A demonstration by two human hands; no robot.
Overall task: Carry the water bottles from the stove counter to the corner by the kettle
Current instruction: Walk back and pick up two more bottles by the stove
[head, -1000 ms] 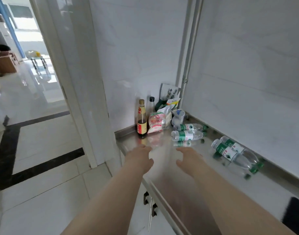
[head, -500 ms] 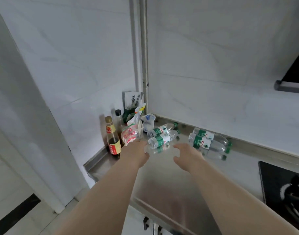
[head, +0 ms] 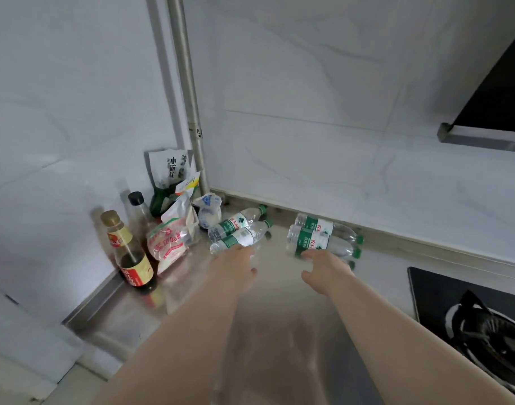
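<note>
- The left hand's [head: 236,267] fingers [head: 242,249] reach forward onto the near end of the nearer left water bottle [head: 246,235]. The thumb sticks out to the right. Whether the fingertips curl round the bottle cannot be told.
- The right hand's [head: 328,270] fingers [head: 309,254] are stretched and apart from the thumb. Their tips touch the base end of the nearer right water bottle [head: 323,244] and are not closed round it.
- Each of these bottles lies on its side with a twin touching it on the far side: the farther left water bottle [head: 236,223] and the farther right water bottle [head: 320,228]. All have green labels and green caps pointing right.
- All four lie on the steel surface [head: 279,290], near the far wall; the two pairs are a little apart.
- Left of the bottles, in the corner, stand a brown sauce bottle [head: 130,258], a black-capped bottle [head: 138,209], a pink-printed packet [head: 170,241], a small knotted bag [head: 209,211] and a tall printed pouch [head: 171,171].
- A grey pipe [head: 186,83] runs up the corner.
- At the near right sits a black gas stove [head: 469,317].
</note>
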